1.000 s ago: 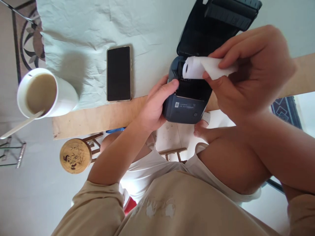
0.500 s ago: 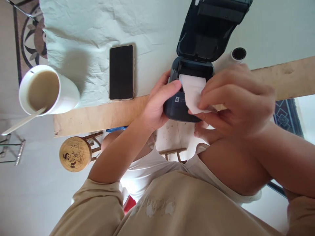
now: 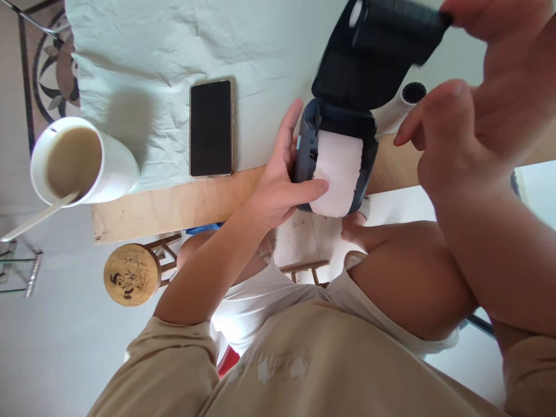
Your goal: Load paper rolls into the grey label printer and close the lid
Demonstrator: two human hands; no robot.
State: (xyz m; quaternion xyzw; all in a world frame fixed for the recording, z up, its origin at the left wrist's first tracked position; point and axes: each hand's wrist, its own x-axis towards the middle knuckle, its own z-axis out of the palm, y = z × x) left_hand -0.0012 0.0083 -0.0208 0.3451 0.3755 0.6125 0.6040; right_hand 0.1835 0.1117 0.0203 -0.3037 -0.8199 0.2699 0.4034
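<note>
My left hand (image 3: 282,179) grips a small dark label printer (image 3: 369,145) from its left side, the thumb pressing on a strip of white paper (image 3: 339,174). That paper runs out of the printer's bay and hangs down over its front. The printer's black lid (image 3: 360,63) stands raised on its hinge. At the lid's top right corner are the fingers of my right hand (image 3: 482,92), its thumb side curled lower down. A white cylinder with a dark end (image 3: 402,104) lies behind the printer, partly hidden.
A phone (image 3: 211,127) lies on the pale cloth (image 3: 174,52) left of the printer. Further left is a white mug (image 3: 117,174) of light brown drink with a spoon (image 3: 39,219). The wooden table edge (image 3: 174,205) runs below; a round stool (image 3: 131,274) stands under it.
My right hand has let go of the paper and moved up and right to the lid, which has tilted slightly. The paper now drapes down the printer's front, and my left thumb has shifted onto it.
</note>
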